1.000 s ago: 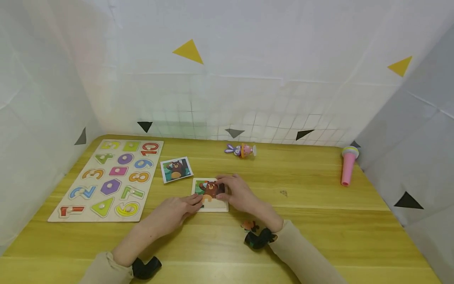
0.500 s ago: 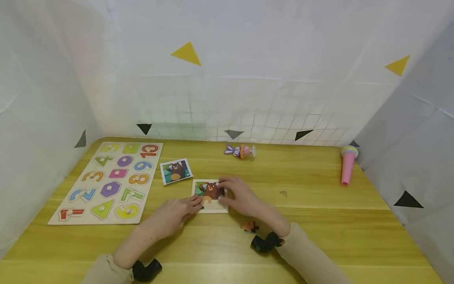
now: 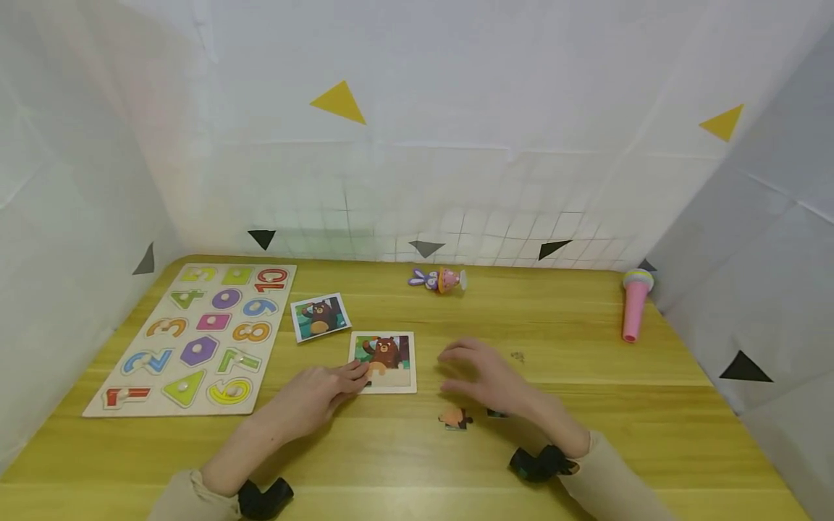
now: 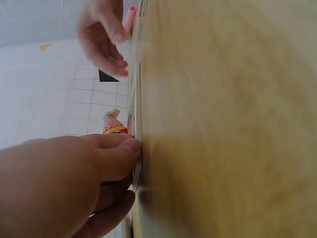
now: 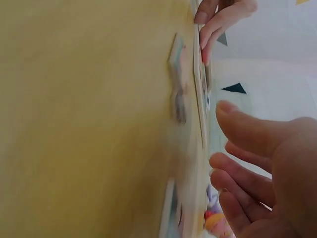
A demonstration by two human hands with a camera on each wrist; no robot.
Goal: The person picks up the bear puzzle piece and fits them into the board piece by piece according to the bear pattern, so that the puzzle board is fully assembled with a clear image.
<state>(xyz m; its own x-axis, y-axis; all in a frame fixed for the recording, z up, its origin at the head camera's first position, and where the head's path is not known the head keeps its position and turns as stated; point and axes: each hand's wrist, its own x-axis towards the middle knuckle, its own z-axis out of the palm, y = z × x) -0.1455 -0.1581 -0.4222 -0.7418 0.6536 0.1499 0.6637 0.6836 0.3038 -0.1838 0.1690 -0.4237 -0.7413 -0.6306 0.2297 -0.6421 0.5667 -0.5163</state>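
Observation:
A bear jigsaw puzzle in a pale square tray lies at mid-table, with bare tray showing along the lower part of its picture. My left hand rests its fingertips on the tray's lower left; in the left wrist view its thumb lies along the tray edge. To the right of the tray, my right hand hovers with fingers spread and loosely bent, holding nothing. Below and left of it lies an orange-and-dark puzzle piece. Another puzzle piece is partly hidden under the right wrist.
A bear picture card lies behind the tray, to its left. A wooden number-and-shape board covers the table's left side. At the back lies a rabbit toy; a pink toy microphone lies far right. White sheets enclose the table.
My right hand has lifted off the puzzle and moved right, uncovering the tray's right side and a second loose piece. The left hand stays on the tray.

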